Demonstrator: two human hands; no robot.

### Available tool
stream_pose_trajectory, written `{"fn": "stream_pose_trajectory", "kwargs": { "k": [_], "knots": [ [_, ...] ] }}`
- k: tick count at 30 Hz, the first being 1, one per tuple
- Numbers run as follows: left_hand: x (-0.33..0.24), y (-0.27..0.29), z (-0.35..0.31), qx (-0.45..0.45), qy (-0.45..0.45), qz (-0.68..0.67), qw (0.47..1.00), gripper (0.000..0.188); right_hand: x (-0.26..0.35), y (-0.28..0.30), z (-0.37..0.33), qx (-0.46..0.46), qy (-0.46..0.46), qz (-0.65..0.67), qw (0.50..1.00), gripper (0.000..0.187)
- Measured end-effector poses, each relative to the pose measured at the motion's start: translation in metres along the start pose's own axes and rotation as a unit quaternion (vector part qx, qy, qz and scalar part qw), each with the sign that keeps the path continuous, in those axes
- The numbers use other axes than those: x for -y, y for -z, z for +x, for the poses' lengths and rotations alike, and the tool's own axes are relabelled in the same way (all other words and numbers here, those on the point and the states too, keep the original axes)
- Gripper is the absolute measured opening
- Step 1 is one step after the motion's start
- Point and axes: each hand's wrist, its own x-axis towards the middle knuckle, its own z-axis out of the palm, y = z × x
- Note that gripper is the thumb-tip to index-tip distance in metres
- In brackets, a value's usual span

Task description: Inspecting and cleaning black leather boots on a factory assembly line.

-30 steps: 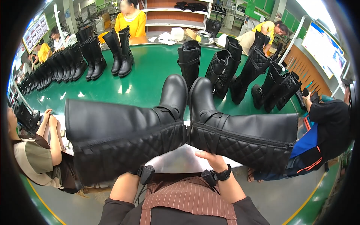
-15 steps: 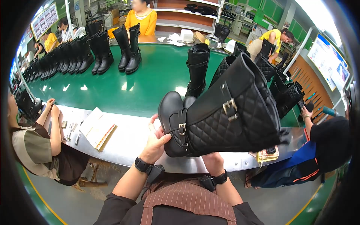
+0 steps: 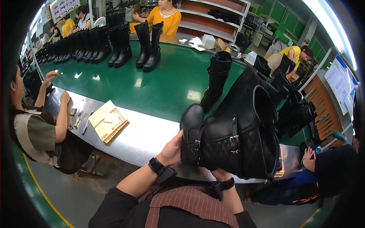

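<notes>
A black boot (image 3: 224, 140) with a quilted shaft and buckled straps lies tilted on its side between my hands, above the near edge of the metal ledge. Its foot points left, and its open top faces right and toward me. My left hand (image 3: 172, 151) is closed round the sole side of the foot. Under the shaft, my right hand (image 3: 221, 175) supports the boot, its fingers mostly hidden behind the leather. Another black boot (image 3: 216, 79) stands just beyond, on the green conveyor belt (image 3: 159, 87).
A yellow booklet (image 3: 108, 121) lies on the metal ledge (image 3: 140, 140), with small tools to its left. Pairs of boots (image 3: 150, 47) line the belt's far side; more boots (image 3: 298, 110) stand at right. Co-workers sit close on both sides; others work across the belt.
The boot has turned so its open top now faces more toward me. My view has shifted left, and the left co-worker has raised a hand off the ledge.
</notes>
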Motion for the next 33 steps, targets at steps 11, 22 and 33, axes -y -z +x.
{"fn": "stream_pose_trajectory", "kwargs": {
  "k": [11,22,33],
  "knots": [
    [-0.001,-0.006,-0.009,-0.044,-0.062,0.061,0.995,0.057,0.024,-0.027,-0.018,0.096,-0.032,0.094,0.990,0.058],
    [0.004,-0.006,-0.013,-0.117,-0.069,0.020,0.991,0.061,0.021,-0.033,-0.037,-0.058,0.069,-0.042,0.995,0.053],
    [0.007,-0.009,-0.012,-0.115,-0.096,0.061,0.987,0.057,0.012,-0.066,-0.038,-0.158,0.131,-0.167,0.964,0.041]
  ]
}}
